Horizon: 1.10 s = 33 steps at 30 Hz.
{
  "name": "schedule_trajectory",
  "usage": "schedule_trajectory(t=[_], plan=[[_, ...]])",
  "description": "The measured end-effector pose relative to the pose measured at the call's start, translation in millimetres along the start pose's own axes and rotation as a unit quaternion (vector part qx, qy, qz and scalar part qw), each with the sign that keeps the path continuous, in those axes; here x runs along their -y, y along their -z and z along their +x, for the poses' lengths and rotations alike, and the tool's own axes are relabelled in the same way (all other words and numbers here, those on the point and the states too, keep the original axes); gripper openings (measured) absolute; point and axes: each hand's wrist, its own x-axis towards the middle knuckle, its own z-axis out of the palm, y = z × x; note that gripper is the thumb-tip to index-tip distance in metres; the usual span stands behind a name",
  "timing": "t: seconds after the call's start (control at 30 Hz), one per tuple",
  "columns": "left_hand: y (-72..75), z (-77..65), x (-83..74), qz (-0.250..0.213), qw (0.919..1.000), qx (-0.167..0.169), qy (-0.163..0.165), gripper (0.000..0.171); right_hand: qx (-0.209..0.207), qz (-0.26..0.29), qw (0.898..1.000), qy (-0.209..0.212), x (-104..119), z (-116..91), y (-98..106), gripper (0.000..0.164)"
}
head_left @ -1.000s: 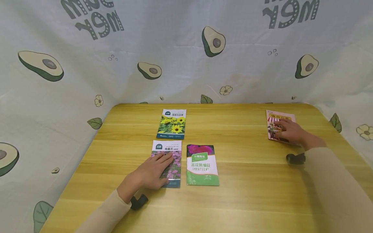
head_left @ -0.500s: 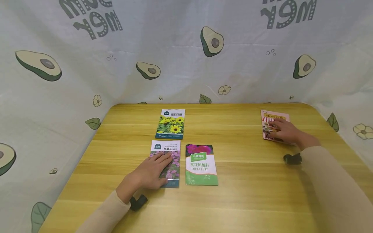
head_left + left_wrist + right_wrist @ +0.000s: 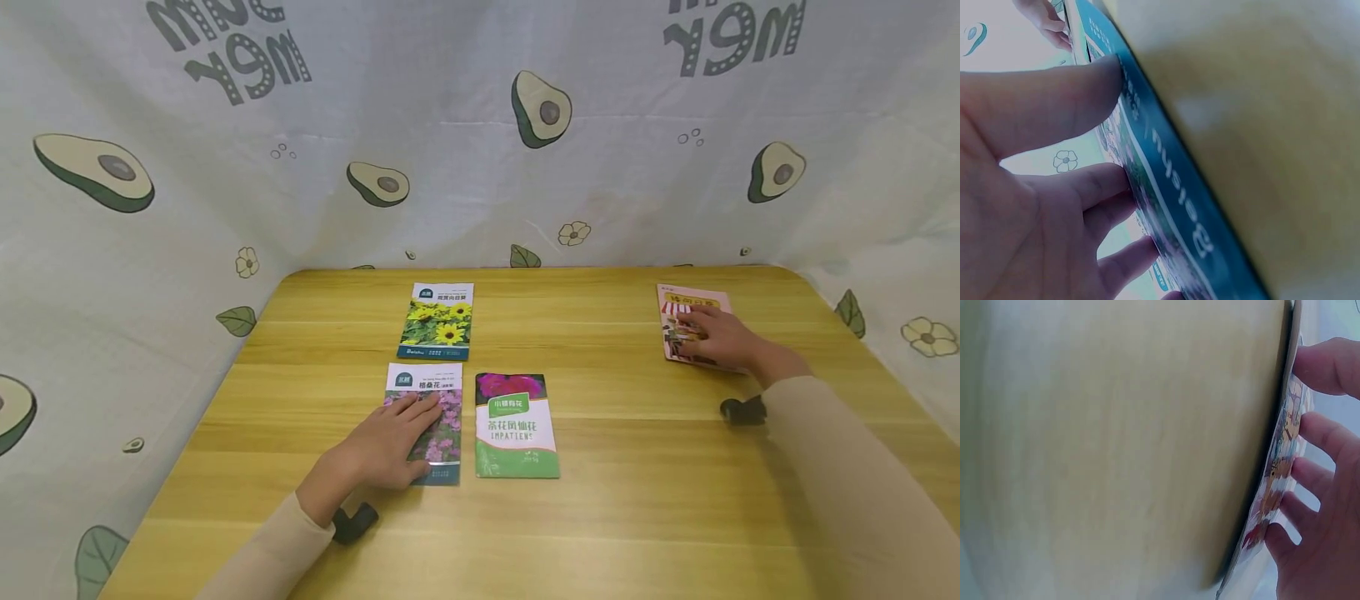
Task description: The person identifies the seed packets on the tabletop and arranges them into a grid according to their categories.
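Observation:
My left hand rests with spread fingers on a seed packet printed with pink flowers. In the left wrist view, the fingertips press the packet's face and the thumb touches its blue lower band. At the right, my right hand lies over a pink seed packet with a striped awning picture. Its fingertips touch the printed face in the right wrist view, and the palm stays off it. A dark shadow shows along that packet's edge. The hand covers its lower right part.
A sunflower seed packet lies just behind the left-hand one. Right beside that hand lies a green and white impatiens packet. All are on a wooden table, with an avocado-print cloth hanging behind and at the sides.
My right hand has slid the pink packet a little left across the table. The left hand stays on its packet; the whole head view has shifted slightly.

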Motion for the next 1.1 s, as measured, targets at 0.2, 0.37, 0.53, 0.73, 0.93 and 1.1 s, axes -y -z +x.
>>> schedule_trajectory(t=[0.2, 0.37, 0.53, 0.73, 0.93, 1.1], plan=[[0.3, -0.7, -0.3, -0.006, 1.0, -0.001, 0.001, 0.074, 0.003, -0.009, 1.0, 0.003, 4.1, 2.5, -2.1, 0.07], [-0.5, -0.5, -0.4, -0.007, 1.0, 0.002, 0.004, 0.075, -0.001, -0.01, 1.0, -0.004, 5.4, 4.3, -0.4, 0.073], [-0.6, -0.5, -0.3, -0.008, 1.0, 0.0, 0.002, 0.075, -0.004, -0.021, 1.0, -0.013, 5.9, 5.8, 1.2, 0.078], [0.2, -0.6, -1.0, -0.009, 0.9999, 0.002, 0.006, 0.074, 0.003, -0.036, 0.999, -0.017, 4.4, 6.1, 1.1, 0.079], [0.4, -0.8, -1.7, -0.013, 0.9998, 0.007, 0.012, 0.075, 0.005, -0.02, 1.0, -0.008, 2.6, 4.5, -1.0, 0.079], [-0.1, 0.2, -1.3, -0.01, 0.9998, 0.004, 0.014, 0.074, 0.001, -0.01, 1.0, -0.006, 2.8, 3.1, -2.1, 0.077]])
